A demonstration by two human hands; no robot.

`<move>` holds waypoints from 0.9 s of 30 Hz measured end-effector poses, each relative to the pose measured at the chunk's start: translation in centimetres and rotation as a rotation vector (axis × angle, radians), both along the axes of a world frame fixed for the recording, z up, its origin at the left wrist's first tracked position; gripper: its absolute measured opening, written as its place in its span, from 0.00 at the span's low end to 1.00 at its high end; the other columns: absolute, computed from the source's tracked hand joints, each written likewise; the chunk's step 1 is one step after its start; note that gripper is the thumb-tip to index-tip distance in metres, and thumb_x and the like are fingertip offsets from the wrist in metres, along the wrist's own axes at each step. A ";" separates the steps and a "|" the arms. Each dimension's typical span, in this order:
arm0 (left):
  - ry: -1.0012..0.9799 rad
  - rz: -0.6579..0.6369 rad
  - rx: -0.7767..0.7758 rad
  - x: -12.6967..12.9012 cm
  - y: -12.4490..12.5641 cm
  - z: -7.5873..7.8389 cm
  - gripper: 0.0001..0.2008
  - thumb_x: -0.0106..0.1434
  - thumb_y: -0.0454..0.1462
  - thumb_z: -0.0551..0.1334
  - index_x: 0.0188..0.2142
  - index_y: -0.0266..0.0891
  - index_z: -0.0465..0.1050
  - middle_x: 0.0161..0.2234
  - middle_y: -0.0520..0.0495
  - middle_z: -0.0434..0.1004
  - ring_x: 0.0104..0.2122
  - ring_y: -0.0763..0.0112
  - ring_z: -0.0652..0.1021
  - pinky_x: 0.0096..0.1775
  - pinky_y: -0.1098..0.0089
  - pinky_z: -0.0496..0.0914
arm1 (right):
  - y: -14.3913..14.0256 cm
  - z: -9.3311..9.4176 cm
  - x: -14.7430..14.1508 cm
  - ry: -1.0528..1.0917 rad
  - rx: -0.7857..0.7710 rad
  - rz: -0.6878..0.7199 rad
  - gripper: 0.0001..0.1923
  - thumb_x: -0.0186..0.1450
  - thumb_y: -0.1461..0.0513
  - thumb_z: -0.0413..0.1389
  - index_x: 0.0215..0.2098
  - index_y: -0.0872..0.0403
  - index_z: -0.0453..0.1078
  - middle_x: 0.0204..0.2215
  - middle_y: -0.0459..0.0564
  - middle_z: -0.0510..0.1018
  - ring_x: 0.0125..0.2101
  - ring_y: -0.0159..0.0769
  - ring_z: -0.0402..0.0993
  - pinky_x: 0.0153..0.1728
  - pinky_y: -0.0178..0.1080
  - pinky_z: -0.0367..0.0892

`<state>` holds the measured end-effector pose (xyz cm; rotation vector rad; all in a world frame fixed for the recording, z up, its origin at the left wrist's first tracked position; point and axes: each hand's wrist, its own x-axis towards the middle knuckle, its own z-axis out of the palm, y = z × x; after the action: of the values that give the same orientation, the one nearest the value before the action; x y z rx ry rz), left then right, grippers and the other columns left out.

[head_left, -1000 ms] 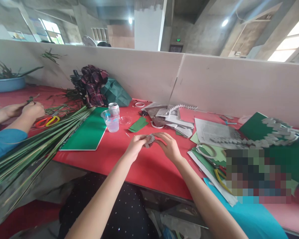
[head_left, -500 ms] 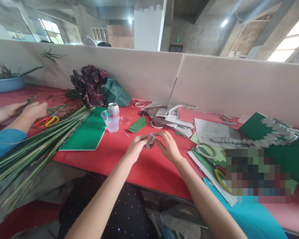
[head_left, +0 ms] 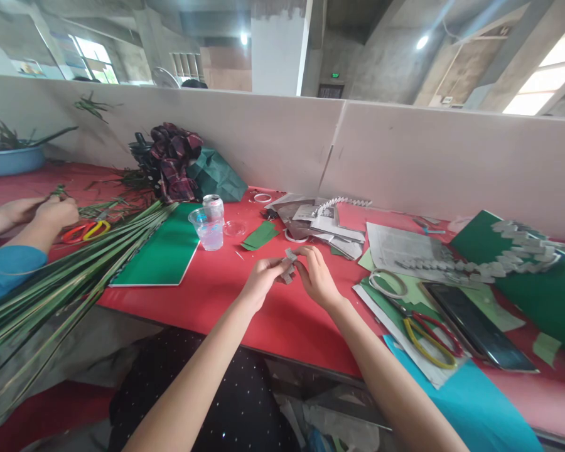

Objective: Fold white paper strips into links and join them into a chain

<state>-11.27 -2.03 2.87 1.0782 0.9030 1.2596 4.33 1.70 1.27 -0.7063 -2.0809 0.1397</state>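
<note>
Grey folded paper piece [head_left: 289, 264], small and angular, sits pinched between left hand [head_left: 260, 281] and right hand [head_left: 318, 277], fingertips clamped on it, near the clear plastic cup [head_left: 209, 228].

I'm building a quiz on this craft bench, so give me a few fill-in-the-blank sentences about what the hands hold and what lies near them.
1. The left hand and right hand pinch a small folded piece of ____ paper between them.
2. The clear plastic cup stands beside a drink ____.
3. The tabletop under the hands is ____.
4. Near the person's right forearm lie red and yellow ____.

Missing words: grey; can; red; scissors
</note>
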 end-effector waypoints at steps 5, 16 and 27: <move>0.017 0.010 -0.004 -0.1 0.0 0.1 0.17 0.51 0.47 0.67 0.28 0.33 0.76 0.24 0.46 0.73 0.24 0.73 0.70 0.32 0.69 0.66 | 0.0 0.0 0.1 0.022 -0.016 -0.018 0.11 0.68 0.64 0.45 0.48 0.50 0.62 0.41 0.54 0.71 0.44 0.43 0.67 0.45 0.48 0.66; 0.181 0.109 0.082 -0.1 0.1 0.3 0.17 0.53 0.48 0.65 0.28 0.34 0.76 0.23 0.47 0.73 0.24 0.71 0.71 0.33 0.69 0.66 | -0.2 0.3 -0.1 0.098 -0.075 -0.014 0.09 0.68 0.63 0.47 0.46 0.49 0.64 0.40 0.53 0.73 0.43 0.42 0.70 0.44 0.46 0.67; 0.154 0.062 0.041 -0.1 -0.1 0.4 0.17 0.53 0.48 0.65 0.30 0.33 0.76 0.24 0.47 0.74 0.24 0.72 0.71 0.31 0.69 0.65 | 0.0 0.0 0.1 0.071 -0.099 -0.013 0.08 0.68 0.63 0.47 0.43 0.50 0.65 0.37 0.52 0.74 0.40 0.41 0.70 0.42 0.44 0.68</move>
<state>-11.42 -2.10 3.30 1.2001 1.0369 1.2635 4.43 1.67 1.31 -0.7638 -2.0116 0.2578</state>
